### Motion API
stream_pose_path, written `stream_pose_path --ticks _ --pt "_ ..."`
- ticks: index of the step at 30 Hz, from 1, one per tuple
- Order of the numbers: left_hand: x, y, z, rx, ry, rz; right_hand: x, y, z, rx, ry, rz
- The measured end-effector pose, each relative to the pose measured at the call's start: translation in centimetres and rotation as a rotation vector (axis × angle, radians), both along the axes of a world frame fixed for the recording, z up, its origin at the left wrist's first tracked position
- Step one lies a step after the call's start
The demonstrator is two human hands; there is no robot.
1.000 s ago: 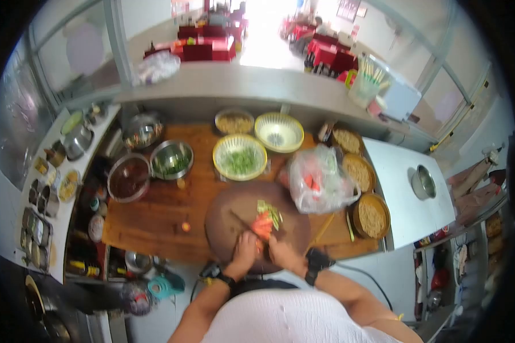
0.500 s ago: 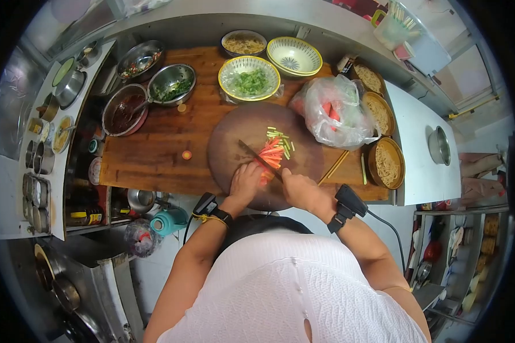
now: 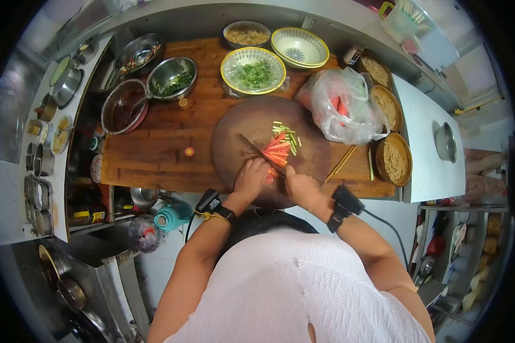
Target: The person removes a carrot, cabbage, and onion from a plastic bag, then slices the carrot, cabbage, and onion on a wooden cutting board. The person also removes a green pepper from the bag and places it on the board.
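On the round board (image 3: pixel 230 127), red-orange strips (image 3: pixel 277 150) lie fanned beside the knife (image 3: pixel 254 146), green sticks (image 3: pixel 292 138) just past them. The right hand (image 3: pixel 304 188) is wrapped round the handle; the left hand (image 3: pixel 251 179) has its fingers bunched near the blade, though whether they pinch anything is hard to make out. Clean cutting here wants tucked fingertips, knuckles guiding the flat, and short, even strokes.

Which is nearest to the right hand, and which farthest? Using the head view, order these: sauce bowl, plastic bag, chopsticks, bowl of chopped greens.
From the right hand:
1. Chopsticks, just right of the board.
2. Plastic bag, beyond them.
3. Bowl of chopped greens, behind the board.
4. Sauce bowl, at the table's left.
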State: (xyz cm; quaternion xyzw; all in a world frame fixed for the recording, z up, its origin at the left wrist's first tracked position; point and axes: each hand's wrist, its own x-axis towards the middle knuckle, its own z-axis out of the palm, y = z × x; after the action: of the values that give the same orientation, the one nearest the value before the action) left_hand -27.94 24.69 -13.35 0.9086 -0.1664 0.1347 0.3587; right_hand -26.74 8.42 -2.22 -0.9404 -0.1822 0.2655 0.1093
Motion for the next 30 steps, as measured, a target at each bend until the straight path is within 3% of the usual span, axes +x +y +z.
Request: stream_pose_path --ticks 3,7,13,19,21,25,28,30 --pt "-0.1 0.0 -0.1 0.006 -0.034 0.007 -0.4 0.1 -1.0 -0.007 -0.01 -0.049" --pt "-0.4 -0.1 0.2 0.052 0.012 0.05 1.1 0.1 1.5 0.043 -0.009 0.079" --pt "-0.2 -0.1 -0.2 0.075 0.04 0.063 -0.6 0.5 -0.7 0.017 -0.025 -0.052" --pt "-0.5 -0.1 -0.4 0.039 -0.008 0.056 0.9 0.0 0.8 0.122 -0.043 0.119" --pt "-0.4 -0.1 -0.6 0.039 -0.03 0.051 -0.3 0.7 -0.7 0.047 -0.029 -0.036" --pt "-0.9 -0.1 -0.9 0.007 -0.068 0.032 -0.6 0.3 -1.6 0.097 -0.077 -0.053" --pt "-0.4 0.1 -0.5 0.014 -0.059 0.028 1.0 0.3 1.0 0.114 -0.044 0.084" --pt "-0.8 0.1 -0.2 0.118 -0.144 0.228 0.6 0.6 2.3 0.098 -0.041 0.088"
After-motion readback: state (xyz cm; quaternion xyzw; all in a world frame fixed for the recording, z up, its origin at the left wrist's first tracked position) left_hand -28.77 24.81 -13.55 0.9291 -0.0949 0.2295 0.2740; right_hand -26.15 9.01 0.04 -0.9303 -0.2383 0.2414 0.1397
